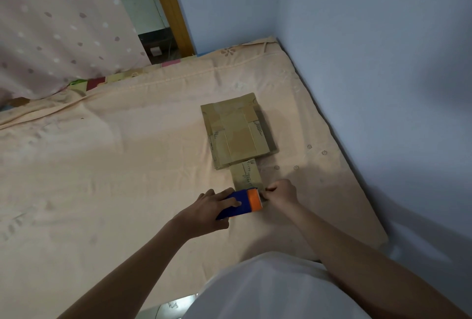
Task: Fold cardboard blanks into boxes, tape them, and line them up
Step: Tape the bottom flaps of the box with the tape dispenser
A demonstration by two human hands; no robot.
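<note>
Head view: left hand (208,207) holds tape dispenser (241,205) at box (247,175) edge

On the peach bedsheet (127,165) there is one stack of flat cardboard blanks (237,131), their number unclear, one small folded cardboard box (246,175), one blue-and-orange tape dispenser (241,204), and two bare hands.

Tape dispenser (241,206) half under left hand (208,212).
</note>
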